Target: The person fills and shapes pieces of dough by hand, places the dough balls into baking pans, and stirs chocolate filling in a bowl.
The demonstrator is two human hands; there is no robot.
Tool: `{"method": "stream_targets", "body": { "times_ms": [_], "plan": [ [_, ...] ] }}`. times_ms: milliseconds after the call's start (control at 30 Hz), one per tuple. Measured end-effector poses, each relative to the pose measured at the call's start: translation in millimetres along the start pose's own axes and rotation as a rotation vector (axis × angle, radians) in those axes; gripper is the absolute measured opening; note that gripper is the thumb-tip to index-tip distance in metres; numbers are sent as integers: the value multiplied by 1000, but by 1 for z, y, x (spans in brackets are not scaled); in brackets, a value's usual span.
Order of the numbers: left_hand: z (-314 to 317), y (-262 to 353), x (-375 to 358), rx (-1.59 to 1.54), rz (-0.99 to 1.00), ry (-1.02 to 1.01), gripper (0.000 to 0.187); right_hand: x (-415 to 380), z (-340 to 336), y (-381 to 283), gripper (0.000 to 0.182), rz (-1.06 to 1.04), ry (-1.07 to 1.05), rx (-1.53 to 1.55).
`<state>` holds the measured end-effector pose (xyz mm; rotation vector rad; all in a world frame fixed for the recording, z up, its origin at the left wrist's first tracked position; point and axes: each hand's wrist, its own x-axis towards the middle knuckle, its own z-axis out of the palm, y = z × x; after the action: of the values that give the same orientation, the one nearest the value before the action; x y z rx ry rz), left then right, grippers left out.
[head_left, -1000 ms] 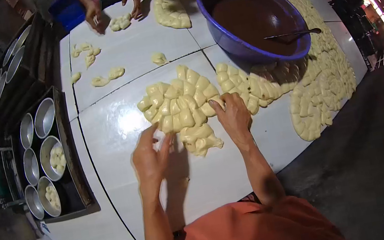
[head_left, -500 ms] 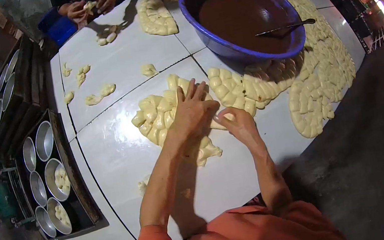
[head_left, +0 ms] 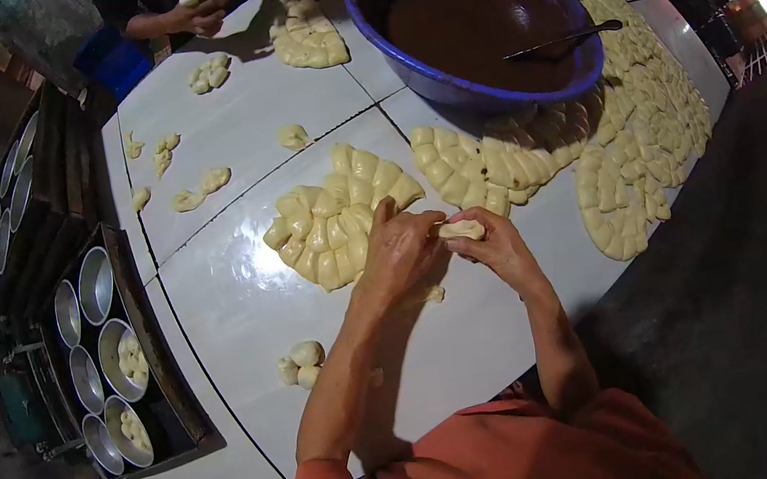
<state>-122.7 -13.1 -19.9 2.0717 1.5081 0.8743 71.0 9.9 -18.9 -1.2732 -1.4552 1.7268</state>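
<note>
Between my two hands, just above the table, is a small pale piece of dough (head_left: 460,230). My right hand (head_left: 499,251) pinches it between thumb and fingers. My left hand (head_left: 400,249) has its fingers closed at the other end of the piece; the fingertips are partly hidden. Just beyond my left hand lies a scored sheet of dough pieces (head_left: 334,217). Left of my left forearm sits a small cluster of dough balls (head_left: 303,363). A dough scrap shows below my left hand.
A purple basin (head_left: 492,99) of brown filling, with a spoon (head_left: 563,39), stands on the white table (head_left: 241,355). More dough sheets (head_left: 617,210) cover the right side. Round metal tins (head_left: 97,285) sit in a tray at left. Another person's hands (head_left: 199,15) hold dough at the far edge.
My left hand has lifted from the dough sheet and closed by my right hand, with a dough piece now raised between them. The other person's hands have shifted right, leaving a dough cluster on the table.
</note>
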Motion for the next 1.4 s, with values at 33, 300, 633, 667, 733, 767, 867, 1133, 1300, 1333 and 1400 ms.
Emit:
{"method": "stream_targets", "body": {
  "times_ms": [33,300,633,667,733,767,867,1133,1300,1333,1400],
  "plan": [
    [-1,-1,0,5,-21,-54,31,-1,-4,4,31,19,8,-31],
    [5,9,-3,43,55,-47,68,-2,-3,0,31,-18,36,93],
    [1,15,7,255,26,-235,48,2,-10,2,14,-25,-13,-12],
    [0,16,5,202,-8,-239,30,0,-12,-2,12,58,-52,76],
    [8,15,1,182,45,-125,27,-6,-17,-10,13,55,-91,244],
    [10,14,-1,173,24,-116,27,-9,-19,-13,14,56,-114,329],
    [16,19,0,218,-82,-148,30,-22,-28,-22,14,-27,-162,602],
    [0,23,-2,74,-49,-71,26,-19,-47,-24,34,39,-17,367],
    [6,19,-1,145,-83,-16,24,-2,-16,0,36,-96,32,-147],
    [7,22,-3,181,-57,6,23,3,-11,2,34,-116,16,-153],
    [1,23,-1,225,-118,-83,22,11,-9,9,25,-162,-30,-93]
  ]
}}
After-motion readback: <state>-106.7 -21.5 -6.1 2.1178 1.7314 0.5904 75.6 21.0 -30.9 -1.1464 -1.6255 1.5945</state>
